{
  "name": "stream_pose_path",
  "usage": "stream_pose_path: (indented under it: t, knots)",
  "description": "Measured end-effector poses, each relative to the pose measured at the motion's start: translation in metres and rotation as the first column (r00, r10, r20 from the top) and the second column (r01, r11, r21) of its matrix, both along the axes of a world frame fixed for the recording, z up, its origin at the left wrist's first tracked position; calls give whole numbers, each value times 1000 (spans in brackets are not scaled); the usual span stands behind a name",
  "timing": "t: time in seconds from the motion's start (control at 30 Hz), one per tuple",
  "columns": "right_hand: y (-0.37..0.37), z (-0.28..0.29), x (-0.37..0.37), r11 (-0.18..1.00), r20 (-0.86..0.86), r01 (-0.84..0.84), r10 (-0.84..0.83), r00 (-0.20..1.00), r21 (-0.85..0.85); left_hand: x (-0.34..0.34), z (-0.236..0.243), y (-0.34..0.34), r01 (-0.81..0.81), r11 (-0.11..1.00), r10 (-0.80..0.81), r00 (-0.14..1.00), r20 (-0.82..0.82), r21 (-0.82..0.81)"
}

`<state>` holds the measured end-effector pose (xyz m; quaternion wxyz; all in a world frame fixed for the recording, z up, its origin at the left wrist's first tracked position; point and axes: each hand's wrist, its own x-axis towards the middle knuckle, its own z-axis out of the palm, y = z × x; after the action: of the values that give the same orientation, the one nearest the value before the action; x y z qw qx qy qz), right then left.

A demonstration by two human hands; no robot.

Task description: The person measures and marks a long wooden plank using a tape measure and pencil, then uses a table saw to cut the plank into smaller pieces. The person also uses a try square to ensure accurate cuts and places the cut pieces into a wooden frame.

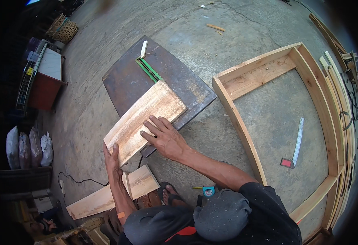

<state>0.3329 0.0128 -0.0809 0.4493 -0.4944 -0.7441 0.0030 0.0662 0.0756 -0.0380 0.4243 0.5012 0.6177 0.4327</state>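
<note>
A woven basket (pixel 66 32) sits at the upper left, above a red cabinet (pixel 45 93) and a row of four stuffed sacks (pixel 36 148). On the concrete floor (pixel 248 28) lie a wood strip (pixel 215 27), a blue tape measure (pixel 208 191) and a ruler (pixel 298 141) with a red head.

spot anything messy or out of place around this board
Loose sawdust is scattered on the dark tabletop by the right end of the board, and a stray wood scrap lies on the concrete floor beyond, apart from the other wood; both look like debris.
</note>
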Motion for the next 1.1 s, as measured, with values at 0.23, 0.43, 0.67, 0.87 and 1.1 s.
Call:
stream_pose_path:
  t: [0.23,0.43,0.67,0.87,1.1]
  knots:
    - [5,0,0,999,40,8,-6,999,-46,-11,-5,9,6,1000,-6,1000,-9,-24]
    - [9,3,-5,999,46,14,-12,999,-45,-30,-19,25,0,999,2,998,-64,43]
    - [14,2,-3,998,62,28,-24,998,-65,-7,-1,18,-15,998,13,1000,-20,-54]
    - [19,5,-3,997,58,19,-14,998,-73,-7,0,20,-14,999,12,998,-63,-31]
    - [28,0,-3,997,64,47,-44,997,-56,13,13,18,-16,999,15,999,-33,-38]
